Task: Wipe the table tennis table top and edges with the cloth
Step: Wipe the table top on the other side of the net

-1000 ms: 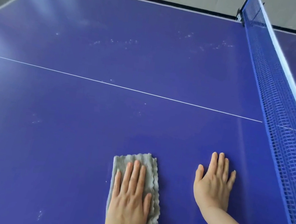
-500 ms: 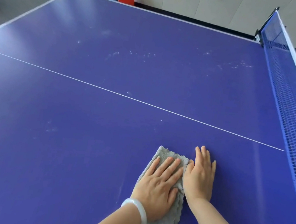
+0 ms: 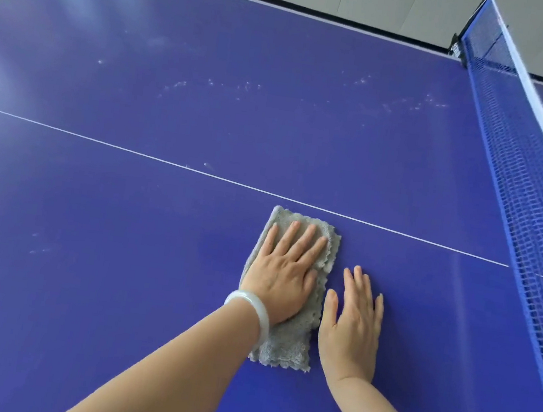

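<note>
Head view: left hand [image 3: 283, 276] presses flat on the cloth [image 3: 286, 346], right hand [image 3: 352, 327] lies flat on the table [image 3: 114, 289] beside it.

The cloth [image 3: 286, 346] lies on the bench [image 3: 114, 289] under the left grip [image 3: 283, 276]; the right grip [image 3: 352, 327] rests just right of it, the net [image 3: 530, 219] farther right.

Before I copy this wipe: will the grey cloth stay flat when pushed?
Probably floppy: the cloth is soft fabric with wavy edges. Likely slides flat under the pressing left hand on the smooth table; its free end may bunch.
</note>
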A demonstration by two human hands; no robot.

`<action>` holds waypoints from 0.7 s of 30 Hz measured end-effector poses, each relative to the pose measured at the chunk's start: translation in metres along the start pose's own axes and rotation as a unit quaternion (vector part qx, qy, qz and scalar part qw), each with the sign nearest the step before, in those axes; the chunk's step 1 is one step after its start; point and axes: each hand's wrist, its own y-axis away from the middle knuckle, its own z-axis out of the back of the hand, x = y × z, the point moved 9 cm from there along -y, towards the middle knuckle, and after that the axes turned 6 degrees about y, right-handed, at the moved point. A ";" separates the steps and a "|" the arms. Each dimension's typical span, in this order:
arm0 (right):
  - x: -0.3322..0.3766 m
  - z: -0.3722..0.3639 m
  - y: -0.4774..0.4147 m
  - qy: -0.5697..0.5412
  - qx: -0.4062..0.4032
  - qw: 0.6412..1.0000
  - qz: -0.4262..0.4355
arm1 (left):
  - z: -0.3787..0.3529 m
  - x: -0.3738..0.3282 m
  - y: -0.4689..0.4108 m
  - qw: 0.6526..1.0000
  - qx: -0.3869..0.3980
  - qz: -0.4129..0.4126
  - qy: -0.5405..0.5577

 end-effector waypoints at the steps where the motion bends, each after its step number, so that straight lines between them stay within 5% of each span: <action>1: 0.000 -0.001 0.000 0.006 0.002 1.000 0.001 | -0.002 -0.007 -0.011 1.000 0.013 -0.025 -0.003; 4: -0.001 -0.003 -0.002 0.027 0.004 1.000 -0.001 | 0.005 0.008 -0.035 1.000 0.004 -0.018 -0.022; 9: -0.001 -0.008 -0.002 0.067 0.010 0.998 -0.005 | 0.034 0.107 -0.021 0.987 -0.059 0.148 0.003; 12: 0.000 -0.011 -0.003 0.103 0.015 0.995 -0.001 | 0.033 0.108 0.003 0.981 -0.061 0.186 0.001; 18: -0.002 -0.009 -0.004 0.067 0.023 0.997 0.000 | -0.005 -0.006 0.073 0.999 -0.021 0.045 -0.008; 21: -0.002 -0.009 -0.004 0.069 0.024 0.997 0.004 | -0.001 0.012 0.113 1.000 -0.007 0.001 -0.018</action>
